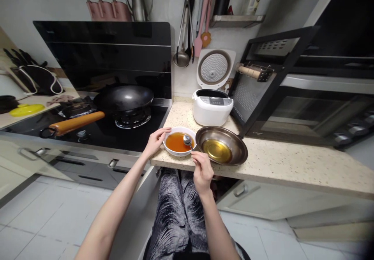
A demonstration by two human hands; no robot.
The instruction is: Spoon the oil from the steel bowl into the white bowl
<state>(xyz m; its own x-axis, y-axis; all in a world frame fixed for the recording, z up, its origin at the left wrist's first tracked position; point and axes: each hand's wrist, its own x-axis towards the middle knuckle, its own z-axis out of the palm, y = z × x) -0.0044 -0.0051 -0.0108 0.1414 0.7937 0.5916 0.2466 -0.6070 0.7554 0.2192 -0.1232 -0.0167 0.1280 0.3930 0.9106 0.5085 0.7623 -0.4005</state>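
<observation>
A white bowl (177,153) of reddish-brown liquid stands near the counter's front edge. My left hand (155,141) grips its left rim, fingertips on the upper edge. Pinched in my right hand (202,171) is a metal spoon (187,139); its head is over the liquid, and I cannot tell whether it touches the surface. Just right of the bowl, a steel basin (240,148) holds a yellow, oily-looking liquid.
Behind the bowl is a white rice cooker (212,112) with its lid raised. A black wok (125,98) sits on the stove at left, its wooden handle (76,124) pointing forward. An oven (315,116) stands at right. Utensils (187,26) hang on the wall.
</observation>
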